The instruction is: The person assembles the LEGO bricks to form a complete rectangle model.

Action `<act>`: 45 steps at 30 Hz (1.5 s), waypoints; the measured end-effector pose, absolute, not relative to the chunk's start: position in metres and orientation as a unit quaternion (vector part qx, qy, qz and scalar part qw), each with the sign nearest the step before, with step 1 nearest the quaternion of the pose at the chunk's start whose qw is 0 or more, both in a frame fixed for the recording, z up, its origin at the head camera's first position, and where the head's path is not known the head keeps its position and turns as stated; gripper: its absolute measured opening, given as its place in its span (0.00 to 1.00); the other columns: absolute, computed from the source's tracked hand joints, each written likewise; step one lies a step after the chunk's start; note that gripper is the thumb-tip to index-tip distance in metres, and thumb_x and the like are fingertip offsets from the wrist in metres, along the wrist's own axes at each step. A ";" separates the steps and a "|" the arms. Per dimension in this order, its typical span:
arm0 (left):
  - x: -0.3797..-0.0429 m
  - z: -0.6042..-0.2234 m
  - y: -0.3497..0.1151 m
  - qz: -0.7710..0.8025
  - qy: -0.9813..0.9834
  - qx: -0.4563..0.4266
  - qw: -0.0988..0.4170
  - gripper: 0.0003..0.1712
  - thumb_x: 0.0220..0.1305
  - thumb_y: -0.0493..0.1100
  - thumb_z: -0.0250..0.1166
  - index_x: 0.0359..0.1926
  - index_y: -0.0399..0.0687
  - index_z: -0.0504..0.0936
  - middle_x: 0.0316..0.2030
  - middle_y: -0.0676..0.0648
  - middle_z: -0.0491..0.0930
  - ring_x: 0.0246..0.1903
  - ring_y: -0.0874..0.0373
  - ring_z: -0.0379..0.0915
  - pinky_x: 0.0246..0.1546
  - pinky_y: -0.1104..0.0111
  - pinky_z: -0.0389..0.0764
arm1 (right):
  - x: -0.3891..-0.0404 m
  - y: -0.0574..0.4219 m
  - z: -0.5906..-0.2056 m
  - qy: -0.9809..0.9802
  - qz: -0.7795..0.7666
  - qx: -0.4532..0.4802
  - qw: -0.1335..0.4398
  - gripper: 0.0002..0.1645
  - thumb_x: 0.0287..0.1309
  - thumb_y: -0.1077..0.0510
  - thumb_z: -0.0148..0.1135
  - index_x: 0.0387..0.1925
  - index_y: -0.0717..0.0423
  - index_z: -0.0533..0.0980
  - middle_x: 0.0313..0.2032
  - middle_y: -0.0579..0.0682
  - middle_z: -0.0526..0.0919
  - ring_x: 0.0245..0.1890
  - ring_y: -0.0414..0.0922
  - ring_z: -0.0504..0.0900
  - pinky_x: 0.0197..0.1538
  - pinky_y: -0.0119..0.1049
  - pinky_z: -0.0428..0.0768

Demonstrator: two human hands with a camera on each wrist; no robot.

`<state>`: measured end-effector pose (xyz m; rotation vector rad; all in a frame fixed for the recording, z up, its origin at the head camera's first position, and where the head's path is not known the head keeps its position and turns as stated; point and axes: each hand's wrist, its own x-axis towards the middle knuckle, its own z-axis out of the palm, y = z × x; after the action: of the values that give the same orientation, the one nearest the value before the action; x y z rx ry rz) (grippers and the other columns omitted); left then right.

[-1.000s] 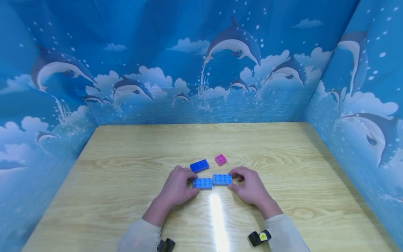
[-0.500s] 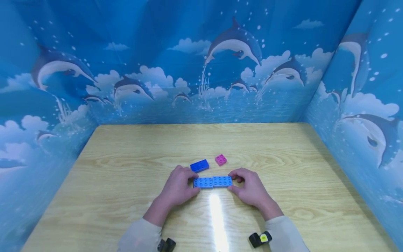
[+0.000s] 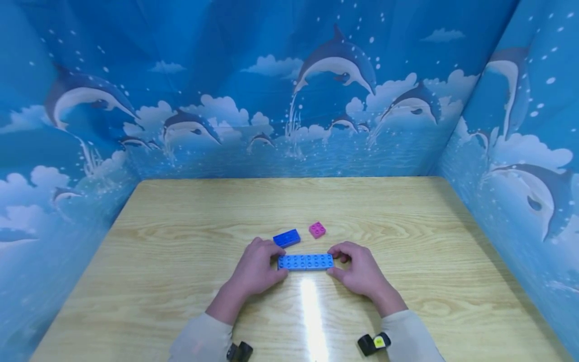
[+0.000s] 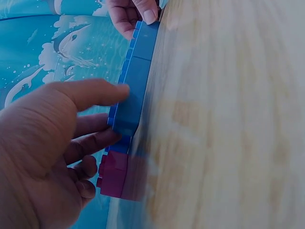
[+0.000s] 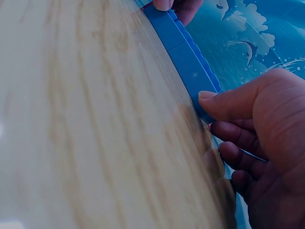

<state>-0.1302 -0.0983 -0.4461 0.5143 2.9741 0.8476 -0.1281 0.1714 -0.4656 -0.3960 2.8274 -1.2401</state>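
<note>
- Since a second ago, the right light-blue brick [image 3: 319, 261] has slid toward the desk's near edge; it was offset, and now it lines up end to end with the left light-blue brick [image 3: 292, 262].
- This row lies around the middle of the desk [image 3: 181, 216] from left to right, parallel to its far edge.
- My left hand [image 3: 259, 266] pinches the row's left end, thumb on the near side and fingers behind, only a brick's depth apart.
- My right hand [image 3: 357, 266] pinches the right end the same way, its remaining fingers loosely curled.
- Toward the far edge, just behind the left brick, sits a dark blue brick [image 3: 287, 238], slanted and close to my left fingers; whether they touch it I can't tell.
- Right of that, a small pink brick [image 3: 317, 230] lies turned at an angle, clear of both my hands.
- A dolphin-printed backdrop [image 3: 253, 161] rises along the far edge and both sides.
- The desk's near edge is cut off, as are my sleeves [image 3: 411, 337].
- The left wrist view is dim, and there the row partly covers the dark blue brick.
</note>
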 end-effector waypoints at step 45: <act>-0.166 -0.435 -0.094 0.310 0.947 0.076 0.037 0.23 0.59 0.52 0.74 0.52 0.47 0.85 0.44 0.51 0.81 0.45 0.56 0.70 0.50 0.60 0.75 | -0.128 0.171 -0.467 0.908 -0.400 -0.121 0.011 0.22 0.43 0.64 0.81 0.42 0.50 0.83 0.36 0.40 0.80 0.37 0.42 0.76 0.44 0.42 0.78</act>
<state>-0.1657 -0.0936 -0.4346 0.2339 2.9072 0.9530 -0.1284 0.1712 -0.4671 -0.3789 2.8333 -1.2475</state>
